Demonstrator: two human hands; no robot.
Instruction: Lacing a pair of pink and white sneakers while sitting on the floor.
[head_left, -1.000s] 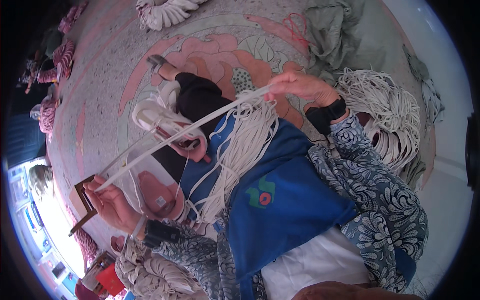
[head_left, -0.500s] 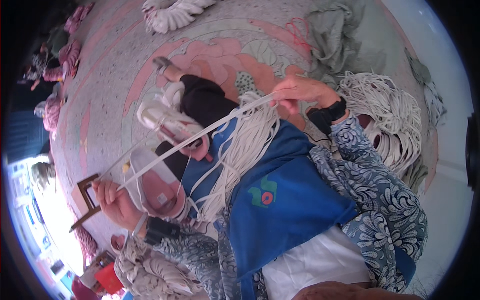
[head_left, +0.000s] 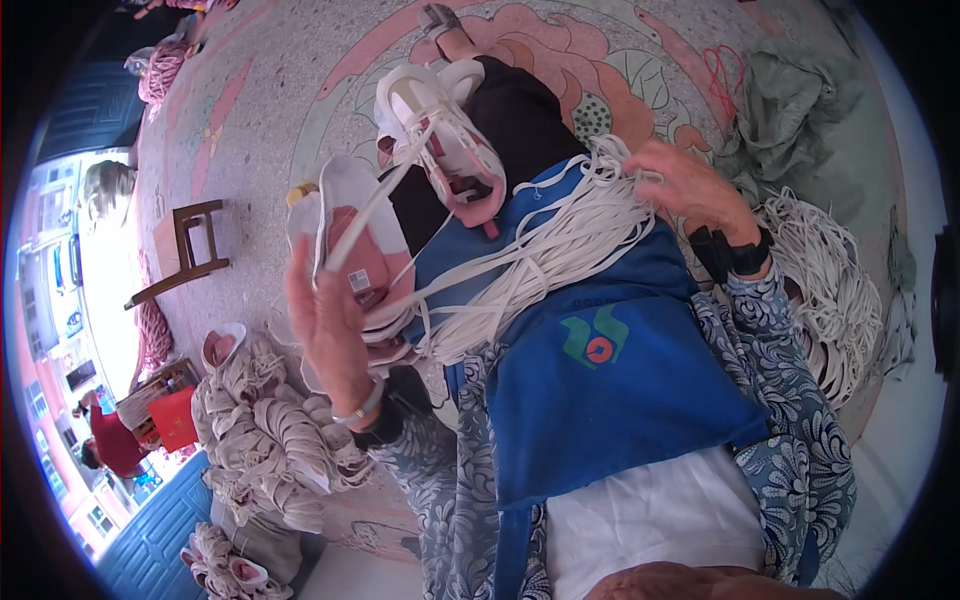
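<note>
My left hand is raised beside the shoes, with a flat white shoelace between its fingers. That lace runs up to a white and pink sneaker resting on my leg. Left of it lies another shoe piece with a pink inside. Across the blue apron on my lap spreads a bundle of loose white shoelaces. At the far right end of this bundle, my right hand curls its fingertips onto the laces.
A large heap of white laces sits at my right, below a grey-green cloth. Bundled shoe uppers are piled at lower left. A wooden stool stands at the left. Farther off is a person in red.
The lace stretched between both hands is no longer spanning them. My right hand has come down onto the lace bundle, and my left hand has moved closer to the shoes. The view has turned left.
</note>
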